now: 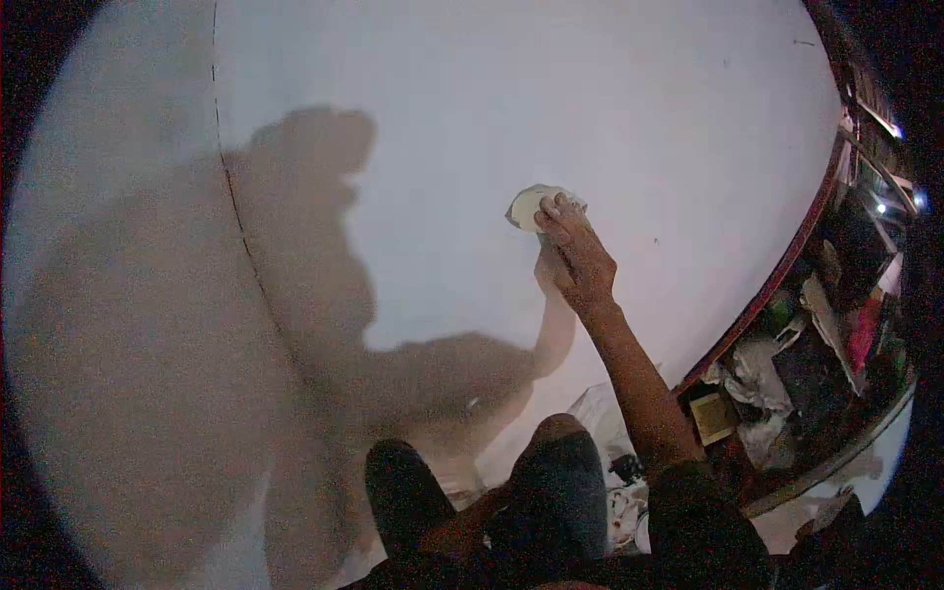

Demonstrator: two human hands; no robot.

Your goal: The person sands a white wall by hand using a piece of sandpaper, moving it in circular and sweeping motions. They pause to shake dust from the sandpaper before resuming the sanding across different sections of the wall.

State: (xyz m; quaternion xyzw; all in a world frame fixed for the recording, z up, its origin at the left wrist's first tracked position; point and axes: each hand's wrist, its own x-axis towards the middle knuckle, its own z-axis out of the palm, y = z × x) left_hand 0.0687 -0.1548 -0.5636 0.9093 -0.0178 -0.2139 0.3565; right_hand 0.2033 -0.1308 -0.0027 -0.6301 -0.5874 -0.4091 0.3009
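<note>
My right hand (pixel 577 251) is raised in front of me, its fingers pressed over a pale yellowish flat pad (pixel 528 209). The pad looks like folded sandpaper or a thin sponge; I cannot tell which. It lies against a large smooth white surface (pixel 472 118), and my arm's shadow meets the hand there. Low in the view, part of my left forearm (pixel 462 531) shows between my bent knees. My left hand itself is out of sight.
A dark crack line (pixel 236 211) runs down the white surface at left. Along the right, a dark reddish edge (pixel 777 285) borders a cluttered heap with a yellow box (pixel 713 418), crumpled plastic (pixel 757 379) and a pink item (pixel 863 334). White sheeting (pixel 598 418) lies beside my knee.
</note>
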